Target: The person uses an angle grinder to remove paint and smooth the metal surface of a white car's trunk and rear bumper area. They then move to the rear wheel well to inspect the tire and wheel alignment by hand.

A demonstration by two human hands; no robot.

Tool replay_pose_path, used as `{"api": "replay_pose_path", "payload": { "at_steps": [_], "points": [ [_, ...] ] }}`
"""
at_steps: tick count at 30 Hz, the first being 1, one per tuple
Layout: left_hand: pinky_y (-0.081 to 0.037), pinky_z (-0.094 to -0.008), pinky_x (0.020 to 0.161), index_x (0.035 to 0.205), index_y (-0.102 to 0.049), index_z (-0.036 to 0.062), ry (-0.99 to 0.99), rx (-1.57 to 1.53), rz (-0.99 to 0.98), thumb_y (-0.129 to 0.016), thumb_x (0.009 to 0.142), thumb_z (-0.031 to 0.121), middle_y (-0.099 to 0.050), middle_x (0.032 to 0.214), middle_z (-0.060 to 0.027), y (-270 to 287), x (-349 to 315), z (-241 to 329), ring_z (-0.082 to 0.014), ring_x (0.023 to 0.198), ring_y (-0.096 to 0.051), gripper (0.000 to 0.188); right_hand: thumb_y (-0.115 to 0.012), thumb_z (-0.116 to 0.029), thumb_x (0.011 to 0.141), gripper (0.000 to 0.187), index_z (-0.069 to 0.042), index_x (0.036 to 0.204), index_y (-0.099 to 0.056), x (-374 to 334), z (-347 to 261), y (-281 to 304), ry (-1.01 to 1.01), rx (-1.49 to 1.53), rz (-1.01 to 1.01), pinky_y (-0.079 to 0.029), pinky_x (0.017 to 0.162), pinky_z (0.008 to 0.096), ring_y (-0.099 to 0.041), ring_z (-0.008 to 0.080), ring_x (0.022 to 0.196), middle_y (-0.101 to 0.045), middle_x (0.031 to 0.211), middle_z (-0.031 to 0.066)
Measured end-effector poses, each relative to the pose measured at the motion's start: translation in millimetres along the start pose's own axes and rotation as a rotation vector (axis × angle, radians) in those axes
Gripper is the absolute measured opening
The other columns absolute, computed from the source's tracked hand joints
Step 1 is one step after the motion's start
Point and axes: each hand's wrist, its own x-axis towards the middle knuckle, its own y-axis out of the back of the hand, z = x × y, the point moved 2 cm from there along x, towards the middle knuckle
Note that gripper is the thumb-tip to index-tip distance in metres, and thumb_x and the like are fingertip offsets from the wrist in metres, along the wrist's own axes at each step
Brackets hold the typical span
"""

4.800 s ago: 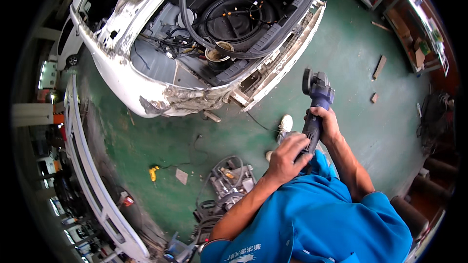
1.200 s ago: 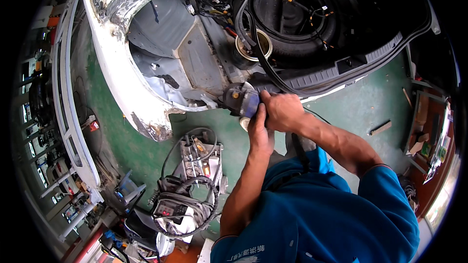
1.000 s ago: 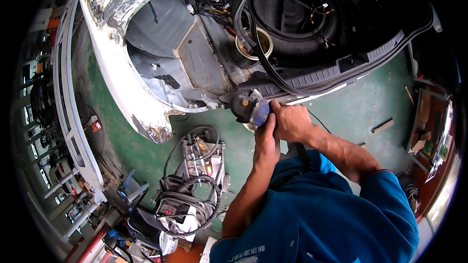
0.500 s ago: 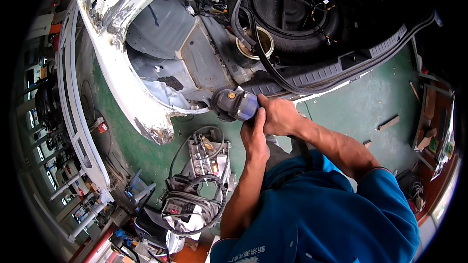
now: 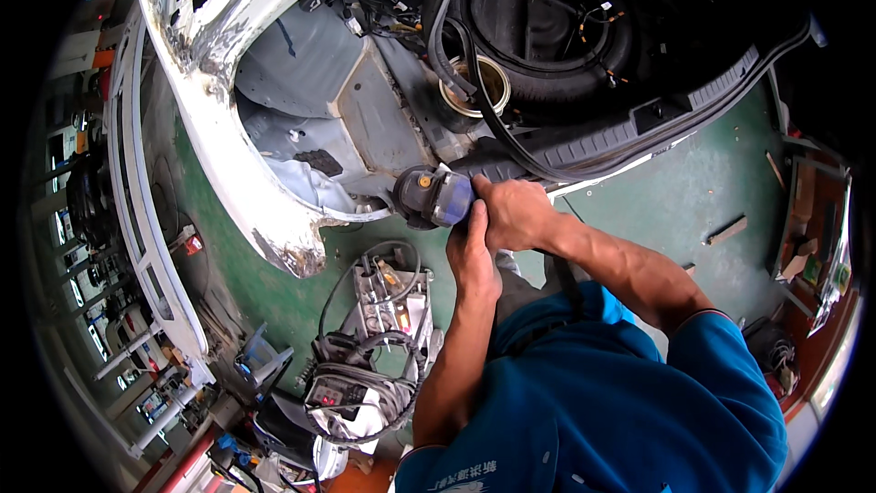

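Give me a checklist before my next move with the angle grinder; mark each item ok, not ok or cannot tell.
1. Both hands on the angle grinder: ok; left hand and right hand grip it.
2. Hands covered: not ok; both are bare.
3. Disc stopped: cannot tell from a still picture.
4. Disc off the white body panel: cannot tell; the grinder's head hides the spot.
5. Loose black rubber seal well away: not ok; it drapes over the trunk sill close to the grinder.
6. Open can apart from the grinder: ok; it sits inside the trunk.
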Motion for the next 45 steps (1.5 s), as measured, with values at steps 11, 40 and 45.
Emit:
{"api": "replay_pose_path", "payload": {
  "at_steps": [11,40,45],
  "points": [
    [-0.048,-0.0357,0.101,0.141,-0.050,-0.0048,0.005,0.231,-0.108,-0.059,0.103,0.036,-0.058,0.139,-0.0128,11,-5,-6,-0.0212,0.128,-0.055,0.056,-0.071,-0.026,0.080,0.045,0.000,0.110,-0.052,-18,8,10,-0.057,0.021,0.027,-0.053,0.076,0.0534,-0.069,0.0460,0.087,-0.070,0.088,0.0261],
    [-0.055,-0.0488,0.091,0.116,-0.067,0.0005,-0.379,2.582,-0.423,-0.075,0.081,0.023,-0.071,0.111,-0.0231,3,49,141,-0.0396,0.105,-0.069,0.042,-0.077,-0.029,0.066,0.059,0.000,0.112,-0.055,-154,84,2,-0.345,0.389,0.541,-0.052,0.077,0.0532,-0.066,0.0485,0.085,-0.068,0.085,0.0287],
    [-0.053,-0.0502,0.088,0.104,-0.071,-0.0045,-0.294,2.485,-0.550,-0.067,0.087,0.023,-0.069,0.110,-0.0287,-15,144,169,-0.0443,0.103,-0.067,0.033,-0.077,-0.026,0.064,0.061,0.001,0.115,-0.056,-157,69,-29,-0.427,0.460,0.610,-0.052,0.078,0.0518,-0.066,0.0487,0.085,-0.067,0.087,0.0288]
  ]
}}
